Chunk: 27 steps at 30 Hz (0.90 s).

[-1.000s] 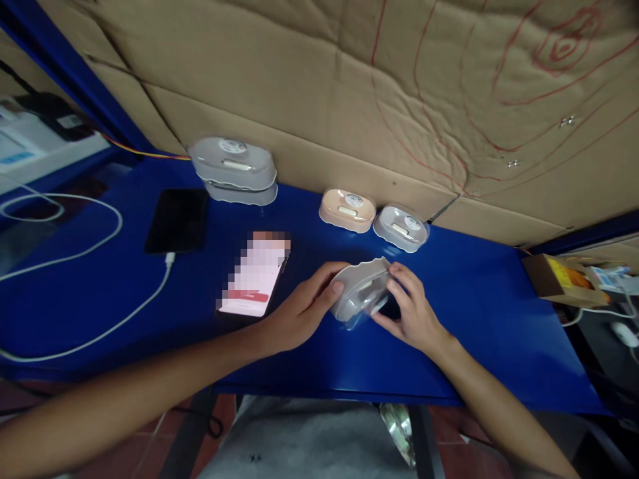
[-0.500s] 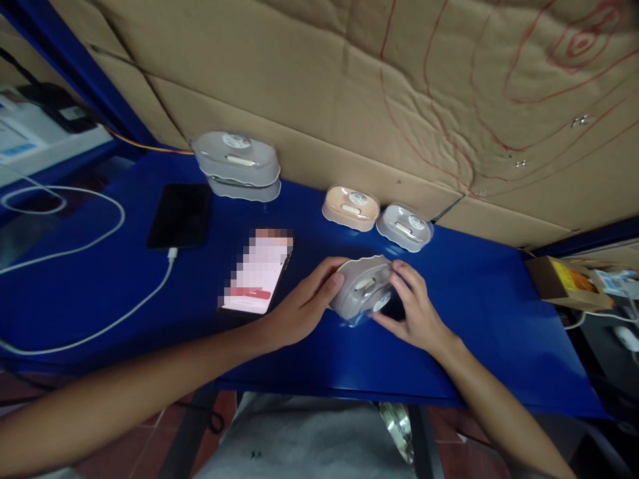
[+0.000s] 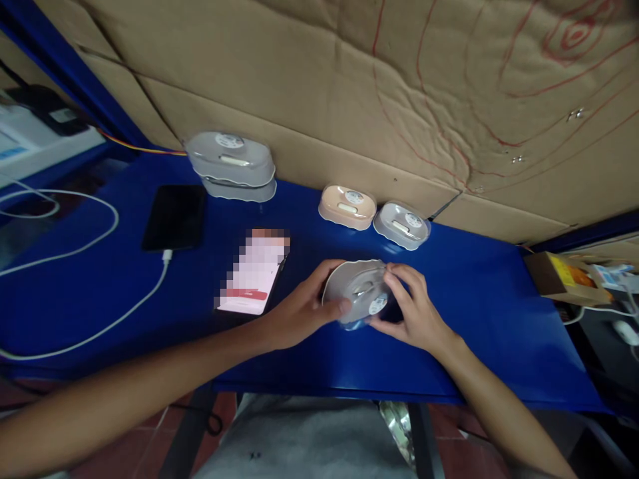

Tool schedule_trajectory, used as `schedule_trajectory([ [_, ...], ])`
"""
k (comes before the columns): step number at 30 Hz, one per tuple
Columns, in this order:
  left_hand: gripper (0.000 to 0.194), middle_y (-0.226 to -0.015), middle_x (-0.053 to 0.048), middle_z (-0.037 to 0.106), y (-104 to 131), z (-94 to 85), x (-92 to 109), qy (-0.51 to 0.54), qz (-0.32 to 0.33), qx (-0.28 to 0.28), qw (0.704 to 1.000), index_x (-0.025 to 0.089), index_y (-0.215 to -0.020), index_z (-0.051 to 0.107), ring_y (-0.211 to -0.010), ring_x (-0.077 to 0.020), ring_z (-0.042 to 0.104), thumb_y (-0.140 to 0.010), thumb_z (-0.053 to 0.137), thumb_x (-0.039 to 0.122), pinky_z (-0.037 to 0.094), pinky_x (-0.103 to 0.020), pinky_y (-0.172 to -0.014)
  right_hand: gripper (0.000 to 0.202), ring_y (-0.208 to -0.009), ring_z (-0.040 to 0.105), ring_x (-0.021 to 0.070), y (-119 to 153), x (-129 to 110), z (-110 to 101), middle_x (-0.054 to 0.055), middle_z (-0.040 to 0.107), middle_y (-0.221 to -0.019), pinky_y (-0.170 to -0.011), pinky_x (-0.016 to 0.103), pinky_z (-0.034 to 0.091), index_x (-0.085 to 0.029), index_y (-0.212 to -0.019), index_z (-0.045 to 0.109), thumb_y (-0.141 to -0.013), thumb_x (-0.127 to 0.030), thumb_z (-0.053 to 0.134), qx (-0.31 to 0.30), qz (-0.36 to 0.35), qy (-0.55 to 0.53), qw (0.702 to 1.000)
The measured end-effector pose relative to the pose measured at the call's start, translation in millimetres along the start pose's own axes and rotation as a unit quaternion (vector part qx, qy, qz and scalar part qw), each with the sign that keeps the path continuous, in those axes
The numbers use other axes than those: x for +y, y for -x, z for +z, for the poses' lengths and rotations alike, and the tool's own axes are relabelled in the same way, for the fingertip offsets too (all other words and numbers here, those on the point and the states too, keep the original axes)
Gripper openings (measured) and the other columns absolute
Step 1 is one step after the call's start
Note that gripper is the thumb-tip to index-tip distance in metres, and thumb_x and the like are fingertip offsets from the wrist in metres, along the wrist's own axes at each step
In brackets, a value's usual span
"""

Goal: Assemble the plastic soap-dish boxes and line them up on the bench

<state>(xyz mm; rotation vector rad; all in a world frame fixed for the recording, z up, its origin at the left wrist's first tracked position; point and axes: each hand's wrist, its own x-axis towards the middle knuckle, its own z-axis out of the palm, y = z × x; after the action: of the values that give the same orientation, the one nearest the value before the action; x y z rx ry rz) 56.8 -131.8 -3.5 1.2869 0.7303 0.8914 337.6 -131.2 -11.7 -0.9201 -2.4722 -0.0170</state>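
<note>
A small oval grey box point(image 3: 352, 281) with a clear lid, a pale wavy rim and a round sticker is tilted just above or on the blue table, between my hands. My left hand point(image 3: 310, 303) grips its left end, thumb lying across the lid and the other fingers behind and partly hidden. My right hand point(image 3: 418, 311) holds the right end between curled fingers at the rim and the thumb below, near the sticker. Farther back stand a similar peach box point(image 3: 338, 214) and a grey box point(image 3: 394, 233), side by side with lids on.
A larger grey stack of lidded boxes point(image 3: 237, 174) stands back left against the cardboard wall point(image 3: 279, 80). A lit phone point(image 3: 249, 276) lies left of my hands; a dark phone point(image 3: 174, 216) has a white cable point(image 3: 134, 316) plugged in. An open carton point(image 3: 562, 283) sits right.
My left thumb has moved from the box's left edge onto its lid. The box has turned slightly in my hands. My right hand keeps nearly the same place.
</note>
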Motion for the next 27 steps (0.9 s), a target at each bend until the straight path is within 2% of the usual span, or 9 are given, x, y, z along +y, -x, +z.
schedule_trajectory([
  [3, 0.073, -0.135, -0.011, 0.067, -3, 1.6, 0, 0.058, -0.049, 0.01, 0.997, 0.024, -0.14, 0.058, -0.121, -0.0313, 0.065, -0.081, 0.09, 0.051, 0.058, -0.039, -0.092, 0.113, -0.142, 0.053, 0.0448, 1, 1, 2, 0.022, 0.051, -0.15, -0.113, 0.069, 0.052, -0.027, -0.175, 0.008, -0.091, -0.057, 0.079, -0.007, 0.003, -0.025, 1.0],
  [6, 0.061, -0.129, -0.014, 0.07, -8, 0.0, 2, 0.143, -0.15, 0.044, 0.977, 0.02, -0.133, 0.062, -0.105, -0.03, 0.071, -0.084, 0.086, 0.047, 0.065, -0.039, -0.074, 0.114, -0.149, 0.048, 0.0435, 1, 6, 6, 0.022, 0.046, -0.158, -0.117, 0.067, 0.05, -0.029, -0.175, 0.007, -0.091, -0.061, 0.077, -0.023, 0.01, -0.07, 0.997],
  [10, 0.038, -0.11, -0.016, 0.075, -16, -7.4, -2, 0.234, -0.231, 0.061, 0.942, 0.012, -0.116, 0.071, -0.086, -0.0248, 0.071, -0.093, 0.073, 0.042, 0.067, -0.037, -0.063, 0.095, -0.157, 0.042, 0.0374, 2, 13, 9, 0.017, 0.037, -0.17, -0.122, 0.057, 0.049, -0.034, -0.172, 0.023, -0.096, -0.054, 0.075, -0.081, 0.048, -0.135, 0.986],
  [13, 0.031, -0.1, -0.014, 0.077, -19, -12.0, -6, 0.28, -0.241, 0.056, 0.928, 0.012, -0.112, 0.074, -0.082, -0.0236, 0.072, -0.099, 0.067, 0.039, 0.069, -0.034, -0.062, 0.103, -0.159, 0.041, 0.0374, 1, 15, 10, 0.018, 0.036, -0.172, -0.123, 0.059, 0.048, -0.032, -0.172, 0.021, -0.091, -0.058, 0.079, -0.073, 0.058, -0.159, 0.983],
  [16, 0.031, -0.088, -0.009, 0.077, -21, -13.9, -7, 0.309, -0.235, 0.063, 0.919, 0.014, -0.113, 0.075, -0.069, -0.0199, 0.071, -0.103, 0.063, 0.04, 0.067, -0.03, -0.055, 0.115, -0.16, 0.038, 0.0396, 1, 12, 9, 0.02, 0.042, -0.169, -0.125, 0.064, 0.044, -0.028, -0.173, 0.019, -0.085, -0.06, 0.085, -0.037, 0.019, -0.143, 0.989],
  [19, 0.031, -0.085, -0.007, 0.076, -22, -14.8, -4, 0.329, -0.246, 0.059, 0.91, 0.014, -0.115, 0.075, -0.063, -0.0181, 0.07, -0.105, 0.061, 0.039, 0.066, -0.029, -0.051, 0.097, -0.156, 0.046, 0.0367, 2, 10, 5, 0.018, 0.053, -0.162, -0.124, 0.06, 0.047, -0.026, -0.171, 0.029, -0.092, -0.044, 0.083, 0.004, -0.027, -0.12, 0.992],
  [22, 0.029, -0.096, -0.009, 0.079, -22, -16.3, -2, 0.338, -0.268, 0.057, 0.9, 0.014, -0.118, 0.074, -0.072, -0.0192, 0.075, -0.105, 0.062, 0.037, 0.068, -0.029, -0.058, 0.08, -0.151, 0.053, 0.0347, 4, 9, -3, 0.016, 0.057, -0.16, -0.122, 0.057, 0.052, -0.025, -0.17, 0.034, -0.1, -0.031, 0.073, 0.015, -0.054, -0.095, 0.994],
  [25, 0.033, -0.1, -0.011, 0.079, -22, -17.7, -3, 0.329, -0.271, 0.038, 0.904, 0.014, -0.121, 0.073, -0.075, -0.0208, 0.076, -0.104, 0.063, 0.041, 0.069, -0.031, -0.061, 0.079, -0.152, 0.051, 0.035, 4, 9, -9, 0.015, 0.055, -0.161, -0.122, 0.058, 0.052, -0.028, -0.17, 0.032, -0.102, -0.031, 0.071, -0.003, -0.046, -0.097, 0.994],
  [27, 0.036, -0.099, -0.01, 0.078, -21, -17.3, -6, 0.318, -0.259, 0.023, 0.912, 0.015, -0.12, 0.073, -0.075, -0.0216, 0.075, -0.103, 0.064, 0.045, 0.068, -0.033, -0.061, 0.088, -0.154, 0.049, 0.0358, 2, 8, -9, 0.015, 0.052, -0.163, -0.123, 0.059, 0.049, -0.03, -0.171, 0.029, -0.098, -0.038, 0.076, -0.026, -0.019, -0.114, 0.993],
])
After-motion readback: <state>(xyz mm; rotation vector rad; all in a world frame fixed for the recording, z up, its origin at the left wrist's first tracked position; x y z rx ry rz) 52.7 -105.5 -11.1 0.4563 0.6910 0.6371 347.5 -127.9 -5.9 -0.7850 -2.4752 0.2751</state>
